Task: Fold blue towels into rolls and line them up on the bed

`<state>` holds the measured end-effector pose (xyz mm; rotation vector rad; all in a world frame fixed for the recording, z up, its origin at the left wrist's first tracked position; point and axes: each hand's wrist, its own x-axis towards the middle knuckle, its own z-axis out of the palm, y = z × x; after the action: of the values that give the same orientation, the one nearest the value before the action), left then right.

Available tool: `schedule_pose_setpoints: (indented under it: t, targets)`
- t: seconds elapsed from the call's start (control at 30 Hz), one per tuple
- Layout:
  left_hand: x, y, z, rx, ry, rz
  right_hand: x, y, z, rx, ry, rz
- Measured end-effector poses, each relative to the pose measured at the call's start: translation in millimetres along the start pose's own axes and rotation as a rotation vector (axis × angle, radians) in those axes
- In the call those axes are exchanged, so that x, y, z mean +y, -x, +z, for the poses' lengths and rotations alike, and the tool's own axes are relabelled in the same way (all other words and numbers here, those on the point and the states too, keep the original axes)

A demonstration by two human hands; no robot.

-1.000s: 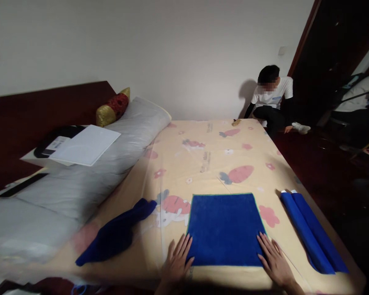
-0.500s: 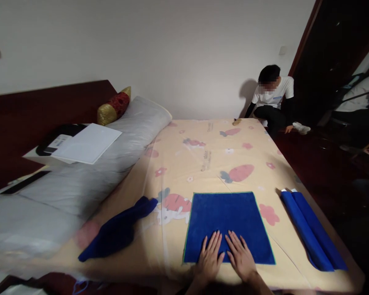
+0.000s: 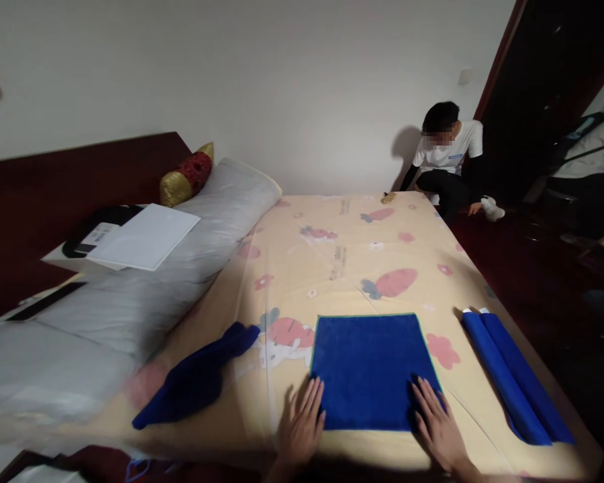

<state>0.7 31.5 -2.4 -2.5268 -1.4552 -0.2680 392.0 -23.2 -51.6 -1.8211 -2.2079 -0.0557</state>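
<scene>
A blue cloth (image 3: 367, 369) with a thin green edge lies spread flat on the bed, near its front edge. My left hand (image 3: 303, 422) rests over the cloth's near left corner, fingers stretched out. Over the near right corner lies my right hand (image 3: 437, 422), its fingers likewise extended. Neither hand grips anything. To the left, a crumpled dark blue cloth (image 3: 196, 376) lies in a loose heap. Two rolled blue cloths (image 3: 516, 382) sit side by side at the right, with a bit of white showing at their far ends.
The bed (image 3: 302, 268) has a carrot-patterned sheet. Along its left side are a grey quilt (image 3: 191, 261), a white box lid (image 3: 145, 236) and a red and gold bolster (image 3: 187, 176). A person (image 3: 450, 157) in a white shirt sits beyond the far right corner.
My hands have moved apart, from the middle of the blue cloth's near part out to its left and right sides. The cloth stays flat.
</scene>
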Motion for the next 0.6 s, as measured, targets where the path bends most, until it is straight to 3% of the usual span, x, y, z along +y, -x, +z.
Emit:
schedule_pose_setpoints:
  t: [0.17, 0.23, 0.3, 0.5, 0.6]
  targets:
    - [88.8, -62.7, 27.7, 0.056, 0.079, -0.052, -81.5, -68.4, 25.1, -0.016, -0.132, -0.096]
    - [102.8, -71.2, 42.3, 0.076, 0.112, -0.061, -92.1, -78.9, 35.3, -0.035, -0.158, -0.136]
    - [90.7, -63.6, 50.7, 0.074, 0.116, -0.065, -78.0, -74.2, 40.3, -0.024, -0.148, -0.129]
    - [-13.1, -2.4, 38.5, 0.038, -0.006, -0.120, 24.8, -22.6, 29.4, 0.113, 0.008, 0.069]
    - [-22.0, -4.1, 30.2, 0.034, 0.003, -0.109, 26.7, -23.8, 24.3, 0.163, 0.021, 0.107]
